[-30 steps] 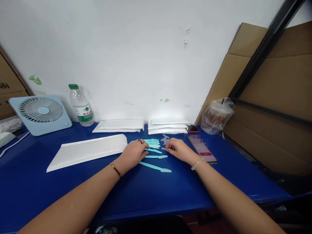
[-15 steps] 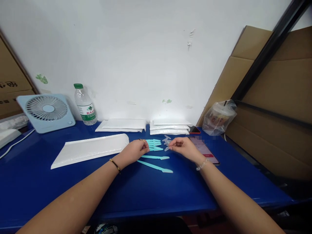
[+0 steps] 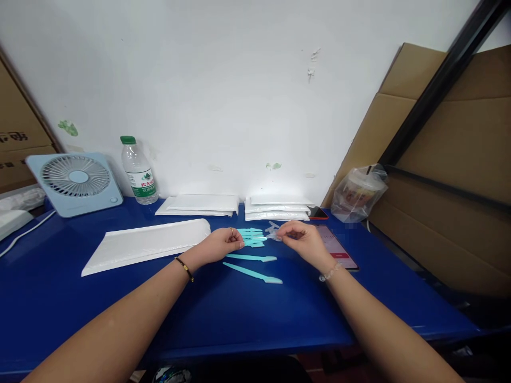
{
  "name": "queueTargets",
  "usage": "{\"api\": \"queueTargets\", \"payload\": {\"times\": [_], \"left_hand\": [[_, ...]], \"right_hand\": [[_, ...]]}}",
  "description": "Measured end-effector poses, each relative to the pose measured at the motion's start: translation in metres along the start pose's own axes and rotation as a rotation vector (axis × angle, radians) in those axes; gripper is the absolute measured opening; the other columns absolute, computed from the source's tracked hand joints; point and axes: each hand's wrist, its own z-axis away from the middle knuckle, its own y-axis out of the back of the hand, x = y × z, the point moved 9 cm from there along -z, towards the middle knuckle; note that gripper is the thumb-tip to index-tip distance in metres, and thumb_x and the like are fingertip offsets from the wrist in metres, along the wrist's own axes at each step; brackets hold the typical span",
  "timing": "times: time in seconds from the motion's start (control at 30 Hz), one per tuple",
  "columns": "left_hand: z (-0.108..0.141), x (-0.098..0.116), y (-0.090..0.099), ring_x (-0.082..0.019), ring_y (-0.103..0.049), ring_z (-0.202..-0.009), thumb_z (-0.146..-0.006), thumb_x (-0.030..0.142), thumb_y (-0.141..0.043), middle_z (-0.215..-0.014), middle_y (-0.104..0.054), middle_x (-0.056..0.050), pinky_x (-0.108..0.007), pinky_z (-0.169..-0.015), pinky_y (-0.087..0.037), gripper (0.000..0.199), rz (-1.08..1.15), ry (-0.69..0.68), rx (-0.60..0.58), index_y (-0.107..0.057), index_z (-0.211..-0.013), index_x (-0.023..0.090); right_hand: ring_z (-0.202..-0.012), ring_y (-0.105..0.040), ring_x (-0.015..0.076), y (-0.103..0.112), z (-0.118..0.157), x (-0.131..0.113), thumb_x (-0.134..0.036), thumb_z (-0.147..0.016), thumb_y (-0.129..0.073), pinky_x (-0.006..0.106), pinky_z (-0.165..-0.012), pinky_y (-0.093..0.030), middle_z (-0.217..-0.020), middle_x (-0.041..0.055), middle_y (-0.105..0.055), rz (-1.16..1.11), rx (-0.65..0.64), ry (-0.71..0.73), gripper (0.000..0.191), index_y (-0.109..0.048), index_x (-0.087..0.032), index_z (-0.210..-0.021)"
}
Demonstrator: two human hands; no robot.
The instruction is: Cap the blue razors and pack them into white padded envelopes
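Note:
My left hand [image 3: 223, 244] pinches the handle of a teal eyebrow razor [image 3: 255, 240], its blade end pointing right. Between the thumb and fingertips of my right hand [image 3: 303, 242] is a clear plastic blade cover [image 3: 274, 236], at the razor's tip; whether the tip is inside it I cannot tell. Several more teal razors [image 3: 249, 231] lie side by side just behind the held one. Two separate razors lie nearer me, a straight one [image 3: 251, 258] and a slanted one [image 3: 255, 274]. Other clear covers [image 3: 273, 225] lie behind my right fingertips.
White padded mailers are stacked at the wall, left [image 3: 203, 202] and right [image 3: 277, 208]; another mailer [image 3: 147, 242] lies left of my hand. A phone [image 3: 339, 247] is beside my right hand. Around the blue table [image 3: 247, 319] edge stand a fan [image 3: 77, 181], bottle [image 3: 141, 178] and bagged cup [image 3: 357, 194].
My left hand has lifted a razor and its blade end has come over to the clear cover in my right hand. The right hand has shifted slightly; the two nearer razors stay put.

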Motion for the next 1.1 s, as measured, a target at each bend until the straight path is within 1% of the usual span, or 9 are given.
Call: {"api": "queueTargets", "payload": {"times": [0.1, 0.2, 0.37, 0.6, 0.77, 0.9, 1.0, 1.1], "left_hand": [[-0.001, -0.001, 0.001, -0.012, -0.045, -0.060, -0.070, 0.057, -0.057, -0.066, -0.052, 0.002, -0.023, -0.054, -0.036, 0.042, -0.004, -0.017, 0.013, -0.057, -0.079, 0.017], [-0.002, -0.001, 0.002, -0.012, -0.045, -0.059, -0.070, 0.059, -0.056, -0.067, -0.051, 0.002, -0.023, -0.054, -0.036, 0.043, -0.009, -0.025, 0.023, -0.056, -0.079, 0.017], [-0.003, -0.002, 0.001, -0.012, -0.045, -0.060, -0.071, 0.059, -0.055, -0.068, -0.052, 0.001, -0.022, -0.054, -0.035, 0.042, -0.019, -0.030, 0.017, -0.056, -0.081, 0.017], [-0.003, -0.002, 0.001, -0.012, -0.045, -0.060, -0.073, 0.057, -0.055, -0.068, -0.052, 0.002, -0.022, -0.055, -0.036, 0.040, -0.015, -0.052, 0.026, -0.056, -0.080, 0.018], [-0.004, -0.003, 0.000, -0.012, -0.046, -0.060, -0.074, 0.057, -0.055, -0.068, -0.052, 0.002, -0.022, -0.054, -0.036, 0.040, -0.028, -0.047, 0.022, -0.056, -0.082, 0.018], [-0.004, -0.003, -0.001, -0.012, -0.047, -0.060, -0.075, 0.055, -0.055, -0.068, -0.054, 0.002, -0.022, -0.054, -0.036, 0.038, -0.038, -0.061, 0.014, -0.056, -0.081, 0.018], [-0.003, 0.000, -0.008, -0.012, -0.048, -0.062, -0.076, 0.052, -0.055, -0.069, -0.055, 0.002, -0.022, -0.056, -0.038, 0.034, -0.044, -0.090, -0.018, -0.057, -0.080, 0.018], [-0.002, 0.000, -0.018, -0.012, -0.049, -0.061, -0.077, 0.051, -0.054, -0.067, -0.055, 0.002, -0.022, -0.055, -0.038, 0.032, -0.070, -0.097, -0.058, -0.058, -0.079, 0.019]], "right_hand": [[-0.076, -0.068, 0.0214, -0.003, 0.001, 0.017, -0.040, -0.070, -0.071, 0.036, -0.073, -0.055, -0.077, 0.0069, -0.070, -0.156, -0.026, -0.149, 0.027, -0.066, -0.016, -0.082], [-0.075, -0.069, 0.0221, -0.005, 0.001, 0.025, -0.042, -0.068, -0.072, 0.035, -0.072, -0.055, -0.074, 0.0075, -0.071, -0.225, -0.049, -0.221, 0.032, -0.066, -0.014, -0.083], [-0.068, -0.068, 0.0190, -0.003, 0.000, 0.024, -0.042, -0.068, -0.072, 0.032, -0.067, -0.055, -0.070, 0.0062, -0.071, -0.246, -0.021, -0.243, 0.031, -0.066, -0.015, -0.082], [-0.061, -0.066, 0.0169, -0.008, 0.001, 0.027, -0.046, -0.067, -0.072, 0.030, -0.062, -0.054, -0.065, 0.0047, -0.069, -0.242, -0.084, -0.281, 0.035, -0.066, -0.014, -0.081], [-0.064, -0.067, 0.0176, -0.015, 0.002, 0.028, -0.046, -0.067, -0.072, 0.029, -0.060, -0.053, -0.068, 0.0051, -0.068, -0.258, -0.149, -0.292, 0.037, -0.065, -0.013, -0.081], [-0.063, -0.066, 0.0169, -0.025, 0.005, 0.028, -0.045, -0.070, -0.070, 0.030, -0.062, -0.054, -0.067, 0.0053, -0.068, -0.255, -0.214, -0.286, 0.035, -0.066, -0.012, -0.084], [-0.061, -0.065, 0.0158, -0.037, 0.009, 0.027, -0.044, -0.072, -0.069, 0.031, -0.063, -0.053, -0.065, 0.0050, -0.068, -0.249, -0.296, -0.301, 0.033, -0.066, -0.013, -0.085], [-0.060, -0.065, 0.0154, -0.046, 0.014, 0.026, -0.043, -0.071, -0.070, 0.031, -0.063, -0.053, -0.065, 0.0055, -0.069, -0.248, -0.379, -0.345, 0.032, -0.067, -0.013, -0.084]]}}
